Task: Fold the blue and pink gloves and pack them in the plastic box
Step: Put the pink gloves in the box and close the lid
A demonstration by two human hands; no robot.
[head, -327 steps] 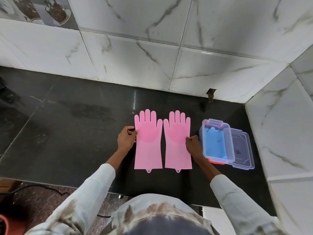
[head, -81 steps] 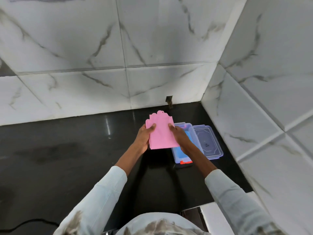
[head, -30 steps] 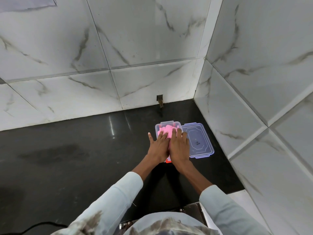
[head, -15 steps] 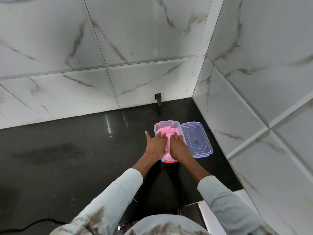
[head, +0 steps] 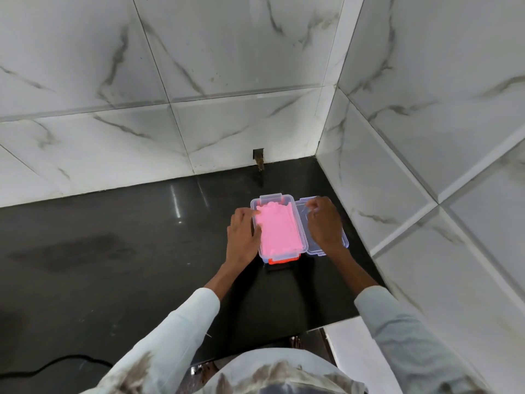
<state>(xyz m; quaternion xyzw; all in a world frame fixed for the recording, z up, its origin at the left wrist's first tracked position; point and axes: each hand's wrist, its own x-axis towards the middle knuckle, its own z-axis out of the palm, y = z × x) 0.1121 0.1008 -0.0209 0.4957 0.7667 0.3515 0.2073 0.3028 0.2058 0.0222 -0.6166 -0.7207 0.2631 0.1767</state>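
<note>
The clear plastic box (head: pixel 271 199) stands on the black counter near the corner, an orange clasp at its near end. The folded pink gloves (head: pixel 279 231) fill it to the rim. The blue gloves are hidden beneath them. My left hand (head: pixel 243 237) lies against the box's left wall, fingers curled over the rim and touching the pink gloves' edge. The clear lid (head: pixel 344 240) lies flat just right of the box. My right hand (head: pixel 322 223) rests over the lid, its fingertips pinching the lid's far edge.
White marble-tiled walls close in behind and on the right, meeting in a corner (head: pixel 318 149) just beyond the box. A small metal fitting (head: pixel 258 159) sticks out of the back wall. The counter's (head: pixel 113 237) front edge runs near my body; a black cable (head: pixel 56 365) lies at lower left.
Both hands were pressing the pink gloves down into the box. Now my right hand has moved right onto the lid and my left hand has slid to the box's left wall.
</note>
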